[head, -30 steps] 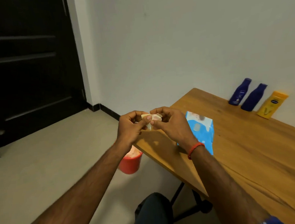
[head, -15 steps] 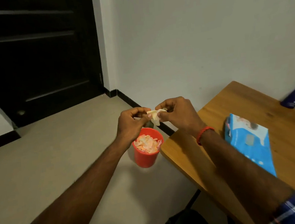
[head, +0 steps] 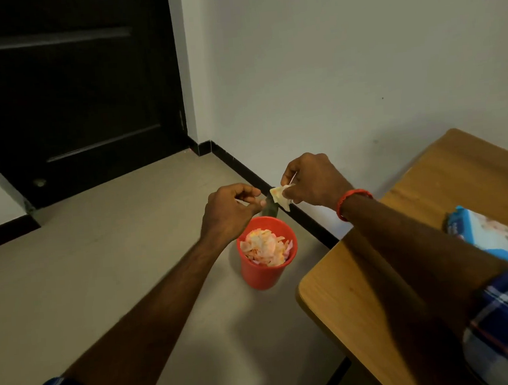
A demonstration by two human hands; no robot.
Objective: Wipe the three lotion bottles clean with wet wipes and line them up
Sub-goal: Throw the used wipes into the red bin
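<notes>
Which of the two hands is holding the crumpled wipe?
The right hand, the one with the red wristband, pinches the crumpled wipe. The left hand, fingers curled, is close beside it but does not hold it.

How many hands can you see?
2. The left hand hangs curled in the air near the round red plastic bin; the right hand, beside it, pinches a crumpled white wet wipe. None seems hidden.
</notes>
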